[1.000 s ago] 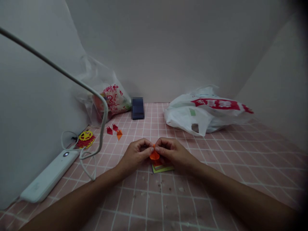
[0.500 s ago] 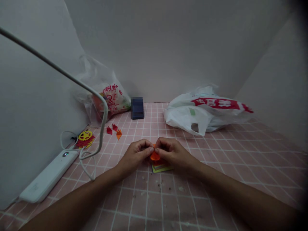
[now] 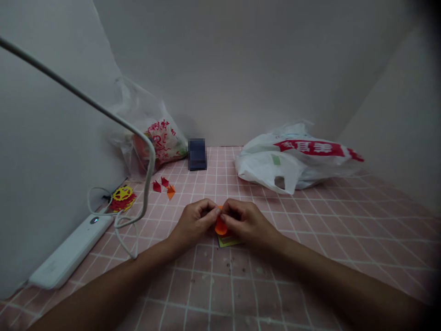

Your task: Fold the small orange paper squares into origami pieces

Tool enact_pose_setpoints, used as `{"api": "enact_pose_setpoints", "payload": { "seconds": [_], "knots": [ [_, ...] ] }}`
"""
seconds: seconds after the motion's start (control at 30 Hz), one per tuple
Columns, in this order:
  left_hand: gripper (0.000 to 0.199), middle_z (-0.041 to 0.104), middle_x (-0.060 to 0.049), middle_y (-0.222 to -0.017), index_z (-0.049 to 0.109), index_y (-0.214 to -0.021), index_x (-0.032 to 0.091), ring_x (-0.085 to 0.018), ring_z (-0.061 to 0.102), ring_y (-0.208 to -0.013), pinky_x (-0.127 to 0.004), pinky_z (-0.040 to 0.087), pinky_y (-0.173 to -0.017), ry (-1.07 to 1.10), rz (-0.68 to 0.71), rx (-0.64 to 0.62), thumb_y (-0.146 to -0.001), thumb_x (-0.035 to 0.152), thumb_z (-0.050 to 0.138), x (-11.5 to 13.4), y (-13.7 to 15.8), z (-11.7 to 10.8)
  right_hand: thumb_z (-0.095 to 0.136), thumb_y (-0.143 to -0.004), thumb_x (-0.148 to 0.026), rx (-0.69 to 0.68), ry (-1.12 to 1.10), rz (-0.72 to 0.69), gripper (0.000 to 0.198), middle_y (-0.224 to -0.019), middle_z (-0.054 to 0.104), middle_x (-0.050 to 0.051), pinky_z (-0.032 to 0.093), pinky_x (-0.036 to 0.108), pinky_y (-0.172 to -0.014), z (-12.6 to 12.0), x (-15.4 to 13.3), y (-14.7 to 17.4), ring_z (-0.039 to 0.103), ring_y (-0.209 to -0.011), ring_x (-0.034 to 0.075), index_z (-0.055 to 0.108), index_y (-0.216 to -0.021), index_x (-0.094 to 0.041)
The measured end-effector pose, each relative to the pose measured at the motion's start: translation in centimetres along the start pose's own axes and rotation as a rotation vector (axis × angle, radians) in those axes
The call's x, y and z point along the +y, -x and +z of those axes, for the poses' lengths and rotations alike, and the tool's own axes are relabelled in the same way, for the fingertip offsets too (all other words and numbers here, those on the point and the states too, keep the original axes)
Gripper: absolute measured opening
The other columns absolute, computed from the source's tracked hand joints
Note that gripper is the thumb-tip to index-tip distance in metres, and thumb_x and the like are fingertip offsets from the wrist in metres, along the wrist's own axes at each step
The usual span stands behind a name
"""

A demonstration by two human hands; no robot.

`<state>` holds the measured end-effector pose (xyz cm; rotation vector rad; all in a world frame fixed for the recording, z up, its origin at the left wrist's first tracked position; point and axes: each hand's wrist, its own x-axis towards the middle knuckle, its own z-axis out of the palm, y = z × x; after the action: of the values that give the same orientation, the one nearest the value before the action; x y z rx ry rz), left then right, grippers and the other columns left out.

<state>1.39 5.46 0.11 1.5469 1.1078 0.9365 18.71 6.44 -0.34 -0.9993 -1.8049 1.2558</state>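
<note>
An orange piece of folded paper is pinched between my two hands, just above the table. My left hand grips its upper left side with thumb and finger. My right hand pinches it from the other side, the fingertips of both hands almost meeting. Under the paper lies a small stack of coloured paper sheets, yellowish at its front edge and partly covered by my right hand. Farther off to the left are two small red folded paper pieces and an orange folded paper piece.
A white power strip with a looping cable lies at left, beside yellow and red cut-out pieces. At the back stand a plastic bag, a dark pixelated device and another white bag. The table has pink tiles.
The orange paper has tilted slightly and shows a narrower, more rounded lower edge. My right hand has shifted a little to the left, covering more of the stack. Both hands still hold the paper.
</note>
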Motion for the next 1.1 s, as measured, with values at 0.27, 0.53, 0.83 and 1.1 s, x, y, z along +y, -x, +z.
{"api": "enact_pose_setpoints", "payload": {
  "seconds": [0.27, 0.53, 0.83, 1.1],
  "knots": [
    [0.026, 0.057, 0.001, -0.066, 0.062, -0.075, 0.014, -0.011, 0.050, -0.058, -0.023, 0.041, -0.056, -0.034, 0.011, 0.012, -0.088, 0.036, 0.055, 0.11, -0.08, -0.17, 0.060, -0.076, -0.030, -0.023, -0.202, 0.155, 0.014, -0.066, 0.061, 0.002, 0.042, 0.024, -0.052, -0.11, 0.06, -0.28, 0.054, -0.059, 0.013, 0.056, -0.070, -0.018],
    [0.019, 0.060, 0.001, -0.069, 0.062, -0.078, 0.015, -0.011, 0.053, -0.060, -0.021, 0.043, -0.056, 0.055, -0.013, 0.003, -0.083, 0.033, 0.064, -0.25, -0.16, -0.11, 0.060, -0.078, -0.029, -0.003, -0.154, 0.113, 0.015, -0.066, 0.059, 0.001, 0.040, 0.023, -0.051, -0.01, 0.67, -0.14, 0.051, -0.059, 0.012, 0.055, -0.069, -0.018],
    [0.019, 0.057, 0.002, -0.064, 0.063, -0.075, 0.015, -0.011, 0.050, -0.055, -0.021, 0.040, -0.052, -0.038, 0.013, 0.072, -0.084, 0.031, 0.060, 0.12, -0.18, -0.07, 0.063, -0.076, -0.031, -0.027, -0.272, 0.171, 0.015, -0.065, 0.058, -0.001, 0.038, 0.022, -0.051, -0.14, 0.17, -0.24, 0.050, -0.056, 0.011, 0.058, -0.071, -0.018],
    [0.018, 0.059, 0.000, -0.068, 0.063, -0.077, 0.016, -0.012, 0.052, -0.061, -0.022, 0.040, -0.056, -0.255, 0.146, 0.064, -0.087, 0.029, 0.057, -0.08, -0.08, -0.28, 0.066, -0.072, -0.028, -0.040, -0.350, 0.234, 0.013, -0.063, 0.057, -0.003, 0.038, 0.021, -0.051, 0.08, 0.28, -0.27, 0.050, -0.054, 0.009, 0.059, -0.071, -0.017]
  ]
}}
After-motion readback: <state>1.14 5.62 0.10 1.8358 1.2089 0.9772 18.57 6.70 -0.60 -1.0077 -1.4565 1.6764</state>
